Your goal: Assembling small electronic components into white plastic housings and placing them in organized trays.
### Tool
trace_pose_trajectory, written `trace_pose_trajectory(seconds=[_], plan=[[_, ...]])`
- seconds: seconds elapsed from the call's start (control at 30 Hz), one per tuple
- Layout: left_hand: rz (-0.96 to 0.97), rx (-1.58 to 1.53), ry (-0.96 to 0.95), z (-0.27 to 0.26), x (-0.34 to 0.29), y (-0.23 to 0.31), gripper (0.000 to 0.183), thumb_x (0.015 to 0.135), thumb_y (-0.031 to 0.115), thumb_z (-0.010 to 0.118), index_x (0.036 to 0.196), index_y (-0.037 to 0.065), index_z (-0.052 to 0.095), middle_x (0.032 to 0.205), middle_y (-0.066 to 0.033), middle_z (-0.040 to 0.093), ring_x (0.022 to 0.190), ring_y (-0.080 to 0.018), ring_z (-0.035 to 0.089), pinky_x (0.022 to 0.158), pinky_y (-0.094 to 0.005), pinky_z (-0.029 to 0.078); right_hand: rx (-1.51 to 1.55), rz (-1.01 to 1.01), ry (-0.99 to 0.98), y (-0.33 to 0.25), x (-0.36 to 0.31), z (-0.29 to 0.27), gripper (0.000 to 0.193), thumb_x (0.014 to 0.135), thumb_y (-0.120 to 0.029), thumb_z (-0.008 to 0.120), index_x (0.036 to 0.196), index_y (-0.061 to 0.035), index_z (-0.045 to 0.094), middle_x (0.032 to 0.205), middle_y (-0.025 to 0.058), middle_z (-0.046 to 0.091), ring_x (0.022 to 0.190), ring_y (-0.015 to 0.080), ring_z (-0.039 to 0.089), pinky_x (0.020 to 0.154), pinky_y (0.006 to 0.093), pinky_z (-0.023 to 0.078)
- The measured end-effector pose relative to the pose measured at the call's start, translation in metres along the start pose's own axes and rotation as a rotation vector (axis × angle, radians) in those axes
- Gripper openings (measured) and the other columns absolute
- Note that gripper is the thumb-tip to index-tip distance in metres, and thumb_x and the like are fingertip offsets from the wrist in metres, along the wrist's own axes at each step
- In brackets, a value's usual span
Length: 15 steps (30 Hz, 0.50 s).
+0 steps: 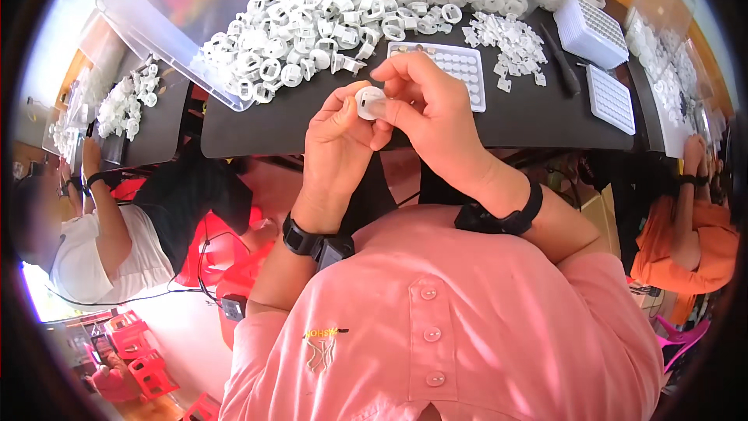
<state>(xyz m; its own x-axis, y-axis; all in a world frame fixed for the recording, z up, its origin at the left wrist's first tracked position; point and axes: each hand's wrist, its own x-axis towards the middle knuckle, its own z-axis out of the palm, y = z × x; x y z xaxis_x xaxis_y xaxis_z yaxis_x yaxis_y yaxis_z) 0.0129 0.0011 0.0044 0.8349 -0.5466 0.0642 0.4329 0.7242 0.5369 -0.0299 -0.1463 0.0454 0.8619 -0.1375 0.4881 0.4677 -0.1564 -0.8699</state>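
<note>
A small round white plastic part point(368, 100) with a dark slot in its face is held up in front of the table's near edge. My left hand point(336, 131) grips it from the left, between thumb and bent fingers. From the right, my right hand point(436, 105) closes on the same part, its thumb at the part's edge and its index finger curled above. The right fingertips are slightly smeared, so a smaller piece between them cannot be made out. Behind my right hand lies a white tray point(476, 98) with rows of round pockets, partly covered by the hand.
A heap of white ring-shaped parts point(312, 27) spills from a clear bin point(128, 12). Small flat white pieces point(510, 43) lie to the right, beside a black-handled tool point(562, 62), stacked trays point(590, 31) and a single tray point(610, 99). People work at tables on both sides.
</note>
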Motion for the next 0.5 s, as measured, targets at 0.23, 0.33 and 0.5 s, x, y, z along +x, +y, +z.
trace_pose_trajectory(seconds=[0.23,0.33,0.5], plan=[[0.039,0.029,-0.002,-0.003,0.001,-0.001,0.024,0.097,0.016,0.064,0.116,0.002,0.064,0.106,-0.0087,0.067,0.091,-0.0181,0.061,0.066,-0.0304,0.045,0.123,0.194,-0.053,-0.006,0.002,-0.006,0.019,0.084,0.005,0.067,0.101,0.0003,0.059,0.086,0.0078,0.062,0.062,0.0134,0.064,0.057,0.0267,0.05],[0.024,0.082,-0.013,-0.009,0.002,-0.001,0.033,0.092,0.023,0.068,0.118,0.002,0.063,0.112,-0.0102,0.067,0.093,-0.0169,0.059,0.067,-0.0273,0.043,0.095,0.13,-0.027,-0.002,0.0,-0.007,0.016,0.083,0.004,0.069,0.096,0.0006,0.06,0.088,0.0074,0.062,0.067,0.0132,0.065,0.06,0.0273,0.051],[-0.014,0.099,-0.085,-0.007,0.006,0.004,0.032,0.09,0.022,0.07,0.114,0.002,0.066,0.108,-0.0098,0.069,0.09,-0.0159,0.06,0.064,-0.0265,0.041,0.209,0.194,-0.075,0.0,0.005,-0.012,0.014,0.083,0.002,0.071,0.092,0.0008,0.06,0.087,0.0071,0.061,0.068,0.0134,0.065,0.061,0.0264,0.051]])
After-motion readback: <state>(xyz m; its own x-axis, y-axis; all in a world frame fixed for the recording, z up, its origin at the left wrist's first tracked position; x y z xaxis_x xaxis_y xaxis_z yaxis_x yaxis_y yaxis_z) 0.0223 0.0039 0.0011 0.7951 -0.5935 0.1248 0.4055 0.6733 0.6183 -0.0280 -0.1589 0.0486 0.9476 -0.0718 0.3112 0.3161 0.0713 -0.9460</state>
